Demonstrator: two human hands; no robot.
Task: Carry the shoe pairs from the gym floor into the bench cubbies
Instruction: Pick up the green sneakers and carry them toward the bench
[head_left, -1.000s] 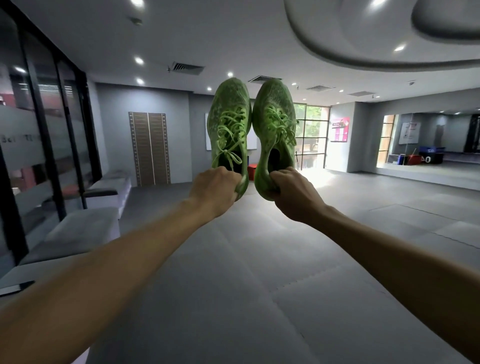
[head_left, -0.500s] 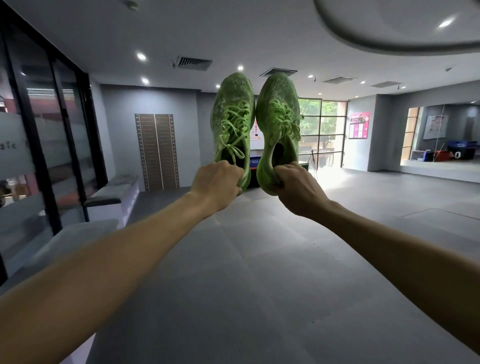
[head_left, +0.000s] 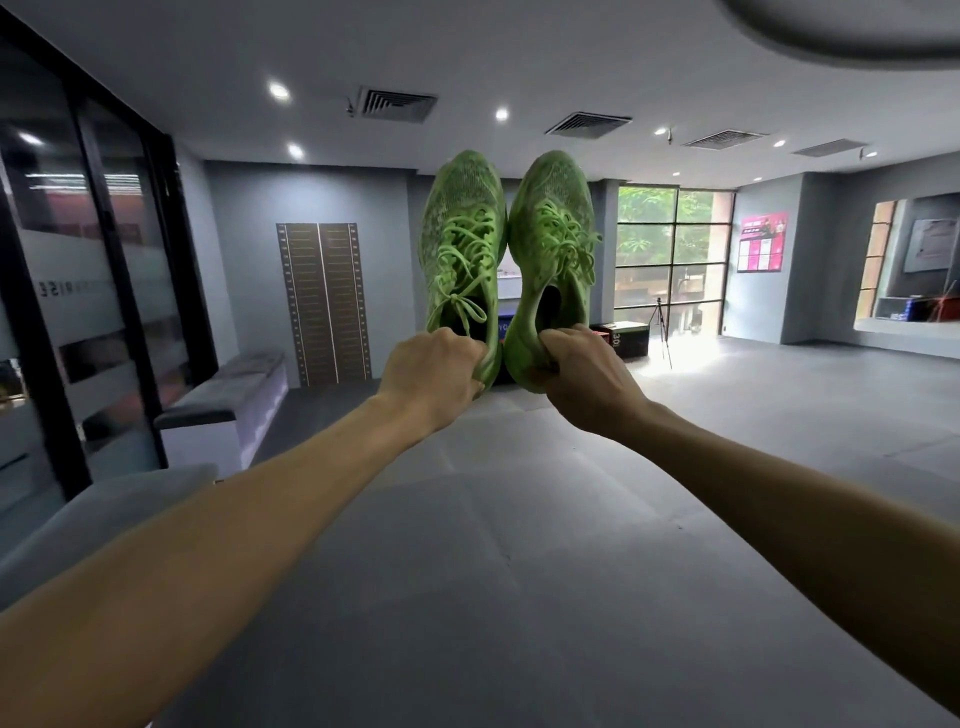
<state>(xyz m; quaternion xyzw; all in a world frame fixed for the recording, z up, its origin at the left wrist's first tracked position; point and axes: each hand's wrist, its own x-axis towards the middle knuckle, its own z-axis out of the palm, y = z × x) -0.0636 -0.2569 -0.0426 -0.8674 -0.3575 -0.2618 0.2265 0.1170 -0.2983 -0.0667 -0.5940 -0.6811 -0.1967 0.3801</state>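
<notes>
A person's left hand (head_left: 434, 369) grips one green shoe (head_left: 462, 249) by its heel, toe toward 12 o'clock. The right hand (head_left: 584, 376) pinches the other green shoe (head_left: 553, 244) likewise, sides touching. A grey bench (head_left: 228, 389) sits at 9 o'clock.

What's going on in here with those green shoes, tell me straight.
A person is carrying a pair of green shoes through a gym room, arms stretched out in front. The left hand grips the heel of the left shoe, and the right hand grips the heel of the right shoe. Both shoes point toes up, side by side, well above the grey floor mats. A padded bench stands along the left wall; the shoes are not stowed yet.
</notes>
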